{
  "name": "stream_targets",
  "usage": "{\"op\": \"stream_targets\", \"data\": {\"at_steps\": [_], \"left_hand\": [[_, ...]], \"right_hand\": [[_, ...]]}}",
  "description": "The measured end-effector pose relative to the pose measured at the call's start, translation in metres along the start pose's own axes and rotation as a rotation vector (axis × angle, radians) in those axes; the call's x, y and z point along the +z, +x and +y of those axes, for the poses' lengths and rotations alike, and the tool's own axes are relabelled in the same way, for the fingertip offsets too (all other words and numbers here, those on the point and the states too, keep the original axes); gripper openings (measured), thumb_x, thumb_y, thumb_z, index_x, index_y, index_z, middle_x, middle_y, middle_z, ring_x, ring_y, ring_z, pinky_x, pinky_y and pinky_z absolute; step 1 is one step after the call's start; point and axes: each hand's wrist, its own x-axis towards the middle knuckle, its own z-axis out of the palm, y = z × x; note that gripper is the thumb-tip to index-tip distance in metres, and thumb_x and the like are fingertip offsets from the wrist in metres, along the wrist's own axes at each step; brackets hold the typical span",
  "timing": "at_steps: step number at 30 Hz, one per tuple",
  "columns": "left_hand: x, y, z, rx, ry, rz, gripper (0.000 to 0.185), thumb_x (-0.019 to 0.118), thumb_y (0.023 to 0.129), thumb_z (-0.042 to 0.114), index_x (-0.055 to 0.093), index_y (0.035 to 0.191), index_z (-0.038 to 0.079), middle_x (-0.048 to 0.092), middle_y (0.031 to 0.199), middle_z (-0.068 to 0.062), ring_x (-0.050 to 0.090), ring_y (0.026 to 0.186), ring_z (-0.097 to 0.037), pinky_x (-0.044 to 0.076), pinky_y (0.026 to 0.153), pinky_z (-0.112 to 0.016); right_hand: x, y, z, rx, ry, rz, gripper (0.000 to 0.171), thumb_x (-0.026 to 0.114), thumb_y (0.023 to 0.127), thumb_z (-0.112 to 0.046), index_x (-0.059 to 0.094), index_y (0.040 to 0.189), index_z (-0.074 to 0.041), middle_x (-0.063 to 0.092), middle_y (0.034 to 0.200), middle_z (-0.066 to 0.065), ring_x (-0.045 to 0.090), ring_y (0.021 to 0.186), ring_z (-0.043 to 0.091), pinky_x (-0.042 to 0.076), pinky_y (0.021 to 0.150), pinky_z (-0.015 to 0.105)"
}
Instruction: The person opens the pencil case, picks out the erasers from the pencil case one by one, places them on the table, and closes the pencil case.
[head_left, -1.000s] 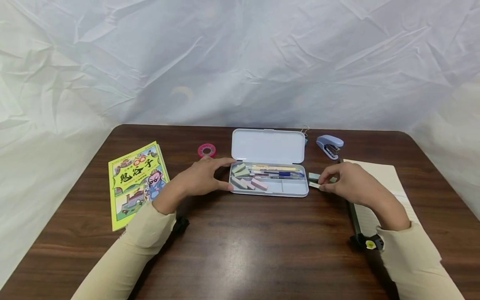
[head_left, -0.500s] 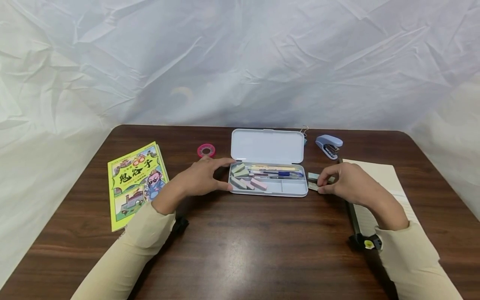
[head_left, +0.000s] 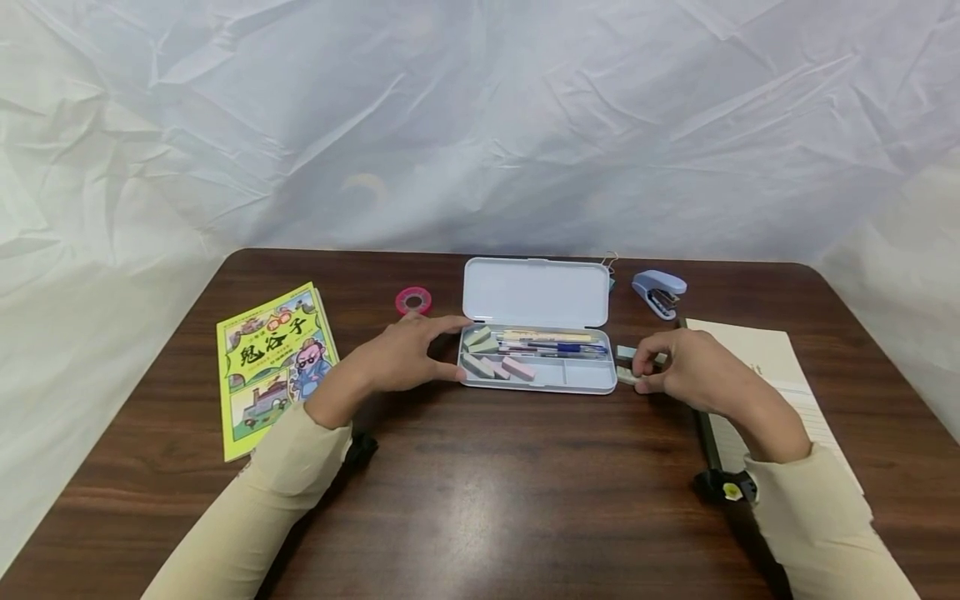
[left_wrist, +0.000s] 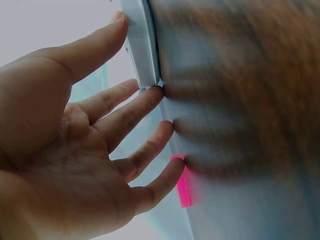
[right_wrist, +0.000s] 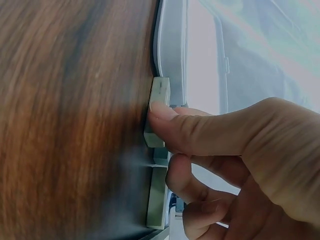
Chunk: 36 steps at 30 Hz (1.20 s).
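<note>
An open white pencil case [head_left: 590, 375] lies mid-table with its lid raised. Several pens [head_left: 551, 348] fill its rear section. Pastel block erasers [head_left: 518, 368] lie in its left part. My left hand [head_left: 397, 357] is spread at the case's left end. In the left wrist view, thumb and fingertips touch the case [left_wrist: 142, 45]. At the right end, my right hand [head_left: 697, 367] pinches a pale green eraser [right_wrist: 160, 88] between thumb and fingers, low against the tabletop. More erasers sit beside it, including a greenish one [right_wrist: 157, 200], partly hidden by the hand in the head view.
Behind the left hand lies a pink tape roll [head_left: 413, 301]. A yellow comic book [head_left: 277, 367] is at the left. A blue stapler [head_left: 660, 293] stands back right, near an open notebook [head_left: 757, 350]. A clip [head_left: 611, 268] sits behind the lid.
The eraser in my right hand has turned slightly and shifted a little closer to the case's right end. My left hand has stayed at the case.
</note>
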Motion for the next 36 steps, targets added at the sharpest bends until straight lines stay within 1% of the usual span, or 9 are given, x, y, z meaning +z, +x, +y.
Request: {"op": "stream_targets", "data": {"at_steps": [5, 10, 14, 18, 21, 26, 29, 31, 36], "left_hand": [[0.003, 0.001, -0.008, -0.018, 0.009, 0.003, 0.089, 0.087, 0.095, 0.067, 0.048, 0.172, 0.047, 0.057, 0.176, 0.002, 0.034, 0.175, -0.039, 0.028, 0.137, -0.078], [-0.007, -0.009, 0.011, -0.016, -0.002, -0.014, 0.087, 0.087, 0.099, 0.059, 0.048, 0.174, 0.037, 0.057, 0.176, -0.006, 0.033, 0.174, -0.048, 0.027, 0.133, -0.084], [-0.013, -0.015, 0.022, -0.01, -0.003, -0.022, 0.087, 0.087, 0.1, 0.056, 0.049, 0.174, 0.032, 0.057, 0.176, -0.01, 0.035, 0.172, -0.051, 0.029, 0.132, -0.084], [-0.004, -0.006, 0.005, -0.023, 0.007, -0.01, 0.089, 0.088, 0.097, 0.062, 0.048, 0.174, 0.04, 0.056, 0.176, -0.003, 0.033, 0.175, -0.045, 0.029, 0.134, -0.081], [0.002, -0.001, -0.004, -0.025, 0.003, -0.001, 0.091, 0.089, 0.095, 0.064, 0.048, 0.173, 0.044, 0.057, 0.176, 0.0, 0.033, 0.175, -0.042, 0.028, 0.134, -0.082], [-0.008, -0.007, 0.019, -0.021, 0.001, -0.026, 0.085, 0.087, 0.1, 0.058, 0.049, 0.174, 0.037, 0.057, 0.176, -0.006, 0.036, 0.172, -0.047, 0.029, 0.132, -0.085], [-0.006, -0.003, 0.015, -0.032, 0.008, -0.035, 0.085, 0.086, 0.1, 0.058, 0.048, 0.174, 0.039, 0.056, 0.177, -0.004, 0.036, 0.173, -0.046, 0.028, 0.132, -0.085], [0.0, 0.002, 0.004, -0.026, 0.007, -0.018, 0.086, 0.086, 0.098, 0.063, 0.048, 0.173, 0.043, 0.057, 0.176, -0.001, 0.037, 0.172, -0.043, 0.028, 0.132, -0.085], [-0.002, -0.001, 0.006, -0.025, -0.009, -0.012, 0.087, 0.088, 0.097, 0.061, 0.05, 0.172, 0.041, 0.057, 0.176, -0.002, 0.037, 0.172, -0.044, 0.026, 0.132, -0.086]], "right_hand": [[-0.002, 0.003, -0.003, -0.054, -0.045, -0.054, 0.016, 0.088, 0.1, -0.014, 0.073, 0.094, -0.016, 0.067, 0.084, -0.003, 0.053, 0.072, 0.015, 0.042, 0.066, 0.033], [-0.011, 0.001, -0.006, -0.061, -0.026, -0.106, 0.01, 0.087, 0.102, -0.019, 0.078, 0.105, -0.015, 0.073, 0.094, -0.002, 0.06, 0.081, 0.015, 0.048, 0.07, 0.034], [-0.01, -0.001, -0.019, -0.111, 0.004, -0.006, 0.016, 0.088, 0.102, -0.023, 0.082, 0.114, -0.015, 0.079, 0.1, -0.003, 0.067, 0.09, 0.014, 0.052, 0.073, 0.032], [0.011, 0.004, -0.045, -0.191, 0.062, 0.152, 0.023, 0.087, 0.103, -0.02, 0.085, 0.125, -0.011, 0.082, 0.103, 0.002, 0.071, 0.091, 0.014, 0.052, 0.069, 0.028], [0.032, 0.008, -0.066, -0.205, 0.106, 0.215, 0.029, 0.086, 0.104, -0.017, 0.085, 0.133, -0.013, 0.085, 0.113, 0.006, 0.067, 0.082, 0.015, 0.049, 0.062, 0.027], [0.058, 0.012, -0.09, -0.201, 0.085, 0.266, 0.027, 0.088, 0.103, -0.022, 0.089, 0.13, -0.02, 0.087, 0.125, 0.006, 0.06, 0.075, 0.012, 0.047, 0.064, 0.03], [0.063, 0.012, -0.099, -0.172, 0.062, 0.28, 0.023, 0.087, 0.104, -0.024, 0.09, 0.127, -0.022, 0.087, 0.129, 0.008, 0.06, 0.072, 0.011, 0.044, 0.06, 0.032], [0.065, 0.012, -0.102, -0.149, 0.051, 0.275, 0.022, 0.086, 0.105, -0.025, 0.09, 0.126, -0.023, 0.086, 0.131, 0.009, 0.059, 0.07, 0.012, 0.042, 0.057, 0.032], [0.069, 0.016, -0.101, -0.137, 0.032, 0.266, 0.021, 0.085, 0.106, -0.024, 0.091, 0.125, -0.021, 0.086, 0.133, 0.01, 0.061, 0.073, 0.014, 0.043, 0.061, 0.032]]}}
